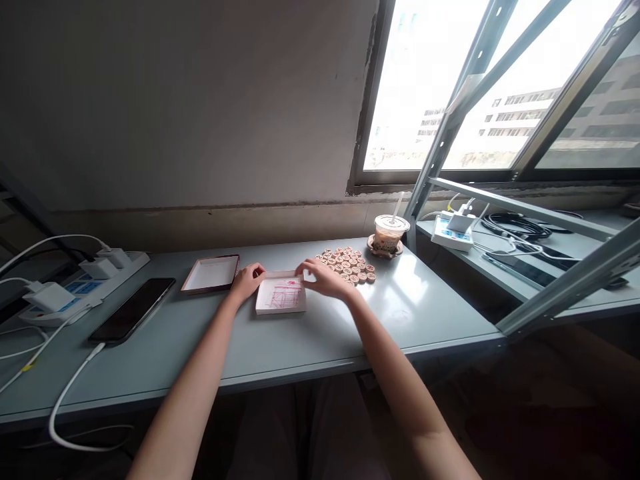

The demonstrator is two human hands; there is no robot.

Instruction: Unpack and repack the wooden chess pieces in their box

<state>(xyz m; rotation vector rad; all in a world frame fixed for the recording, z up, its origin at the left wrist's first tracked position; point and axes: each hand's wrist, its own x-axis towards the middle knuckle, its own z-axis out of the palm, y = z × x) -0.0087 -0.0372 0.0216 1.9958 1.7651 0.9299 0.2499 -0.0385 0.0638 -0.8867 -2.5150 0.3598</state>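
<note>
A shallow white box (281, 309) lies on the desk in front of me, with red and purple lines on its inside bottom. My left hand (245, 283) pinches its far left corner. At the far right corner, the curled fingers of my right hand (324, 277) grip the rim. Just beyond my right hand sits a cluster of round wooden xiangqi pieces (350, 262), partly covered by that hand. A second shallow box part with a dark reddish rim, probably the lid (210, 289), lies inside up to the left of my left hand.
A phone (133, 312) on a white cable and a power strip (85, 293) with chargers lie at left. A lidded drink cup (391, 233) with a straw stands on a coaster at the back right. A metal shelf frame (435, 160) rises at the desk's right edge.
</note>
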